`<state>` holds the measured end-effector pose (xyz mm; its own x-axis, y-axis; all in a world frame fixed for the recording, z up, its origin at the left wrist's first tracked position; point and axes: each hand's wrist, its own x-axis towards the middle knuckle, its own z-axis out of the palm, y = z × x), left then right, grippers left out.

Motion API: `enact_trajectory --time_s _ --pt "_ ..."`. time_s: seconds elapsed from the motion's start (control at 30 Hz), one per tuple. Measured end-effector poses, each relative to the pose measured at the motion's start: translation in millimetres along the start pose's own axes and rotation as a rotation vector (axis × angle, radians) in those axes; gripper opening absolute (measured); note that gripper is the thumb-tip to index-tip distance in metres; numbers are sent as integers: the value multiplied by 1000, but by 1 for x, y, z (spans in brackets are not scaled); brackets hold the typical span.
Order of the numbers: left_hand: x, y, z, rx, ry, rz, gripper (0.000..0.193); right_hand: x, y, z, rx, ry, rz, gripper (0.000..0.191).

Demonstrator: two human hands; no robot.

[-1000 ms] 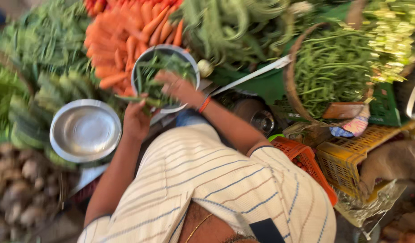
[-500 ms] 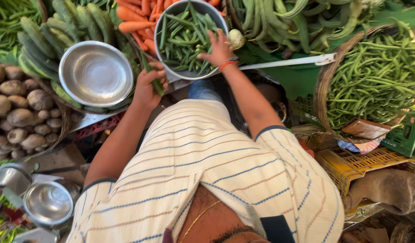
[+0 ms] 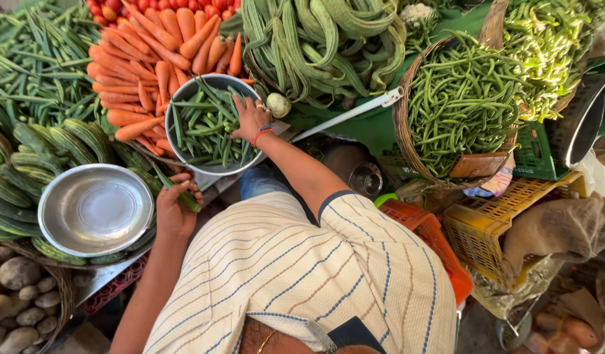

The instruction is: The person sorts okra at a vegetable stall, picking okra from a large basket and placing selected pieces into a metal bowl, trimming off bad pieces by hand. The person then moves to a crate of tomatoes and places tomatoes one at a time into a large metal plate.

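Right hand [image 3: 249, 118] has sunk deeper into the steel bowl [image 3: 184, 98] of green beans [image 3: 204, 128], fingers spread; left hand [image 3: 176, 208] pinches one bean [image 3: 178, 191].

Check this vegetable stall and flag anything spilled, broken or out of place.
Nothing stands out. The right hand rests in the steel bowl of green beans; the left hand holds a few beans beside it. The produce sits in orderly heaps.
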<state>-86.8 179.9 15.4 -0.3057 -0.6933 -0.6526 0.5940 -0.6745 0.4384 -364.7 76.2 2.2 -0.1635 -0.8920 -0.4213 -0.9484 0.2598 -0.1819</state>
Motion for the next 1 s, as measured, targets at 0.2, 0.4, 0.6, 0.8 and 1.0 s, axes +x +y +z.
enact_trajectory --time_s 0.2,0.4,0.6,0.8,1.0 --pt "-1 0 7 23 5 -11 16 11 3 6 3 -21 5 120" --pt "-4 3 9 50 8 -10 16 13 0 5 9 -13 -138 106" --pt "-5 1 7 51 30 -14 17 12 -12 7 -10 16 -189 87" --pt "-8 -1 6 59 7 -27 18 7 -10 6 148 111 -277 73" --pt "-16 1 3 73 27 -10 16 1 -5 3 356 293 -253 67"
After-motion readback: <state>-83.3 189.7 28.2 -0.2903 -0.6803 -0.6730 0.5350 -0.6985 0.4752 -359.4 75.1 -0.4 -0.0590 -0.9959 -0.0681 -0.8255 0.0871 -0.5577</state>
